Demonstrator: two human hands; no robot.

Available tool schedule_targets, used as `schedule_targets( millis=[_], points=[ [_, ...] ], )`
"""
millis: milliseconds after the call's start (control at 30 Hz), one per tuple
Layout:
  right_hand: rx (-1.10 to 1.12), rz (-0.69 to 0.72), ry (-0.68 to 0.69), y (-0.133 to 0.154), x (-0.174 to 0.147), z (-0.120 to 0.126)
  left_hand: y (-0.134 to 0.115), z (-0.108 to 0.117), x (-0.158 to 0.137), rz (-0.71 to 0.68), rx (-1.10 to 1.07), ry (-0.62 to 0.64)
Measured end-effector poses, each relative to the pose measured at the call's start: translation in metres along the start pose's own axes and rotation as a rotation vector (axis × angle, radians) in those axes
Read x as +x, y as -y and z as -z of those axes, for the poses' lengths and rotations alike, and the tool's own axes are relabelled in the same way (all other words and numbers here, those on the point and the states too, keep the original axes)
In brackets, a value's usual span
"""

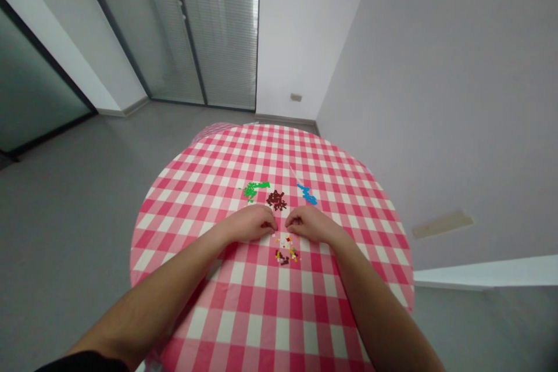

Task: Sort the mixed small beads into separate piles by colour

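"Curling inward, my left hand and my right hand face each other, tips near but apart."

"Are you gripping anything?"

"I cannot tell. Both are half closed, and whatever might sit between my fingers is too small to make out."

"What lies closest to them?"

"Dark brown pieces, in a loose heap just beyond the gap between my hands. On my side of that gap I have a scatter of mixed pieces, yellow and brown among them, and a small red piece close by my right hand."

"And past those?"

"Green pieces lie beyond my left hand, some strung out toward the brown heap. Blue pieces lie in a slanting cluster beyond my right, with a thin pale strand reaching away from them."

"What are they all on?"

"A pink-and-white checked cloth over a round bench. Farther out I see grey floor, glass doors ahead and a plain wall on my right."
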State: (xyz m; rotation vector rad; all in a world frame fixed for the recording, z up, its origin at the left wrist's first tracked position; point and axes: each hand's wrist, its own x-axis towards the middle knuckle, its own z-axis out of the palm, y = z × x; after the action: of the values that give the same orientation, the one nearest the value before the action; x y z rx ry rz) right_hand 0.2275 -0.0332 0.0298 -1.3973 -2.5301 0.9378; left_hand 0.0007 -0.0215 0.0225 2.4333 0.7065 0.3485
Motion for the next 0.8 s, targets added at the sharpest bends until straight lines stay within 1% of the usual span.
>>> schedule_targets(
  millis=[100,200,333,500,600,700,800],
  points=[
    [-0.005,0.014,-0.005,-0.002,-0.001,0.0,0.0,0.005,-0.002,0.009,-0.019,0.038],
    [0.015,0.03,0.004,0.003,-0.003,0.002,-0.003,0.006,-0.003,-0.002,-0.028,0.058],
    [0.047,0.062,0.024,0.013,-0.006,0.003,-0.004,0.002,-0.001,-0.02,-0.028,0.075],
    [0.006,0.081,0.038,0.015,-0.005,0.0,-0.005,-0.002,-0.001,-0.018,-0.055,0.12],
    [0.001,0.058,0.046,0.017,-0.006,0.0,-0.006,-0.002,-0.001,-0.022,-0.085,0.158],
    [0.005,-0.004,0.074,0.02,-0.006,0.0,-0.007,0.0,-0.001,-0.026,-0.119,0.191],
    [0.015,-0.061,0.107,0.024,-0.007,0.001,-0.007,0.003,-0.002,-0.023,-0.132,0.16]
  ],
)
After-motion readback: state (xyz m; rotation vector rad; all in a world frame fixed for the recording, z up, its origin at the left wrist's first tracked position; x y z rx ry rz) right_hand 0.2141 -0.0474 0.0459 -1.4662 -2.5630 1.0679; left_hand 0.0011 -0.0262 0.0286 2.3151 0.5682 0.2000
